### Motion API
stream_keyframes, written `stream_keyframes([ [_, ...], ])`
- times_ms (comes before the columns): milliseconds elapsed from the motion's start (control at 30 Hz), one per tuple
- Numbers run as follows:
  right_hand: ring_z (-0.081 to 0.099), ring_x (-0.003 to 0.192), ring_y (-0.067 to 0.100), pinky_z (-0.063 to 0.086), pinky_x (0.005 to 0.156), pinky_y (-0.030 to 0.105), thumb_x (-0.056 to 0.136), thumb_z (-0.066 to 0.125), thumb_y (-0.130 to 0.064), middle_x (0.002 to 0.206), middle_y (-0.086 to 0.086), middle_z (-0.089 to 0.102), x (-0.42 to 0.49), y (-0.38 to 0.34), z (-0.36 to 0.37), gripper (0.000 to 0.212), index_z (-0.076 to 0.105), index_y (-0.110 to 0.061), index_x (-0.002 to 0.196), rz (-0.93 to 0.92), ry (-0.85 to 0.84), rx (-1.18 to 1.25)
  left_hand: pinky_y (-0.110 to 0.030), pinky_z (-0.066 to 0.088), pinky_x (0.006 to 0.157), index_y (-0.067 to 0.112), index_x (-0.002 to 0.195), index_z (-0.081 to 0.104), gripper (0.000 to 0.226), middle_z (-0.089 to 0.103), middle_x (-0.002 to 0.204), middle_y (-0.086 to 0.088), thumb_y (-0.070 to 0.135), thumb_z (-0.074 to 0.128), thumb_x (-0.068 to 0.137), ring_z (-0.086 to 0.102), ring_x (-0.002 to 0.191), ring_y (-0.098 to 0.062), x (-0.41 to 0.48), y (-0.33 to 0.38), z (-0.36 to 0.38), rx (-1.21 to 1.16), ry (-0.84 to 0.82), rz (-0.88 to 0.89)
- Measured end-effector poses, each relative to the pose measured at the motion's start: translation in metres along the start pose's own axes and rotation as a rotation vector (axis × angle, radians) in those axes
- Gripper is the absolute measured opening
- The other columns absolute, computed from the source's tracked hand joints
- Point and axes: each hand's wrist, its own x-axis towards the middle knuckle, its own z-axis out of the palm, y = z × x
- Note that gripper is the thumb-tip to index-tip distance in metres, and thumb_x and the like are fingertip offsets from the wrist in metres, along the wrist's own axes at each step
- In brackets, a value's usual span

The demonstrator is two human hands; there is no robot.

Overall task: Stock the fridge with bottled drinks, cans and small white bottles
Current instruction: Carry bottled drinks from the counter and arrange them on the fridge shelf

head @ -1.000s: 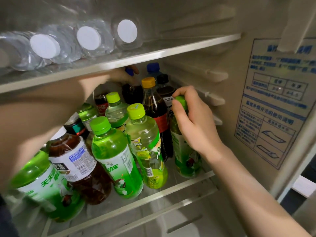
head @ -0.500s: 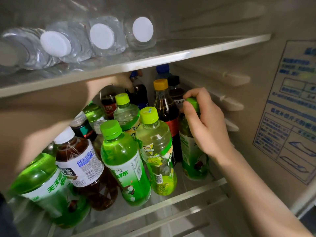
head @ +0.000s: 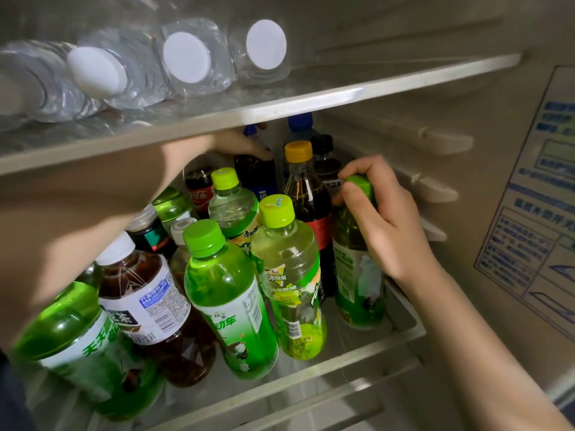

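Found an upper shelf (head: 342, 98) bearing clear bottles (head: 196, 60) laid on their sides, white caps to the front, and under it a lower shelf (head: 311, 370) crowded with standing drinks: green tea bottles (head: 230, 293) and a brown tea bottle (head: 149, 293) in front, a blue-capped cola bottle (head: 258, 172) behind, a green bottle (head: 357, 275) at the right end.

Right hand (head: 382, 219) grips green bottle (head: 357, 269); left hand (head: 239, 144) holds dark cola bottle (head: 256, 172)

Green bottle (head: 354, 275), seemingly upright, rightmost
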Motion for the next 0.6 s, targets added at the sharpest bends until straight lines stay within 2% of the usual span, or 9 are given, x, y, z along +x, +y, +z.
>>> stream_keyframes([
  [67,0.058,0.078,0.020,0.047,0.071,0.046,0.092,0.044,-0.031,0.080,0.005,0.062,-0.0002,0.0003,0.0003,0.010,0.049,-0.026,0.099,0.004,-0.001,0.013,-0.018,0.038,0.070,0.019,0.104,0.050,0.027,0.051,0.095,-0.005,0.027,0.068,0.086,0.048,0.086,-0.016,0.0045,-0.0025,0.0018,0.040,0.029,0.006],
  [100,0.058,0.078,0.020,0.047,0.071,0.046,0.092,0.044,-0.031,0.080,0.005,0.062,-0.0003,0.0004,0.0002,0.010,0.049,-0.026,0.098,0.004,0.000,0.019,-0.012,0.037,0.064,0.019,0.094,0.048,0.022,0.050,0.087,-0.006,0.024,0.068,0.087,0.047,0.078,-0.015,0.0040,-0.0034,0.0022,0.041,0.040,0.004],
  [133,0.058,0.078,0.020,0.047,0.070,0.046,0.092,0.044,-0.030,0.080,0.005,0.062,-0.0005,0.0005,-0.0002,0.009,0.049,-0.026,0.098,0.002,0.002,0.022,-0.008,0.036,0.061,0.017,0.094,0.047,0.022,0.049,0.083,-0.004,0.019,0.067,0.087,0.047,0.074,-0.013,0.0021,-0.0020,0.0006,0.023,0.024,-0.016],
  [167,0.058,0.078,0.020,0.047,0.070,0.045,0.092,0.045,-0.030,0.080,0.004,0.062,-0.0003,0.0007,-0.0010,0.009,0.050,-0.026,0.098,-0.001,0.003,0.025,-0.008,0.037,0.065,0.013,0.102,0.049,0.025,0.051,0.089,-0.005,0.013,0.068,0.086,0.050,0.079,-0.014,0.0011,-0.0023,0.0002,-0.006,0.011,-0.033],
  [233,0.058,0.077,0.021,0.047,0.070,0.046,0.092,0.045,-0.029,0.080,0.005,0.062,-0.0006,0.0007,-0.0015,0.008,0.050,-0.026,0.098,-0.002,-0.001,0.035,-0.019,0.036,0.083,0.005,0.130,0.043,0.056,0.051,0.120,-0.012,0.005,0.071,0.081,0.050,0.109,-0.025,0.0025,-0.0082,0.0006,0.002,0.028,-0.052],
  [300,0.058,0.077,0.021,0.047,0.069,0.045,0.092,0.045,-0.030,0.079,0.006,0.062,-0.0004,0.0004,-0.0017,0.006,0.049,-0.028,0.096,-0.003,-0.002,0.036,-0.021,0.032,0.083,0.007,0.139,0.035,0.073,0.045,0.135,-0.013,0.005,0.074,0.077,0.044,0.122,-0.027,-0.0001,-0.0089,0.0022,0.023,0.055,-0.054],
  [467,0.058,0.077,0.022,0.046,0.070,0.046,0.091,0.044,-0.031,0.080,0.006,0.062,-0.0002,-0.0004,-0.0017,0.009,0.050,-0.027,0.097,0.003,-0.007,0.042,-0.026,0.036,0.087,0.008,0.138,0.039,0.073,0.048,0.134,-0.013,0.023,0.076,0.078,0.047,0.121,-0.028,-0.0028,-0.0090,0.0074,0.007,0.128,-0.032],
  [600,0.058,0.077,0.022,0.047,0.070,0.046,0.092,0.044,-0.029,0.080,0.006,0.062,-0.0006,-0.0015,-0.0025,0.005,0.048,-0.031,0.095,-0.001,-0.011,0.058,-0.021,0.036,0.075,0.006,0.136,0.037,0.071,0.051,0.121,-0.014,0.002,0.074,0.076,0.051,0.116,-0.029,-0.0041,-0.0099,0.0078,-0.112,0.057,-0.016],
])
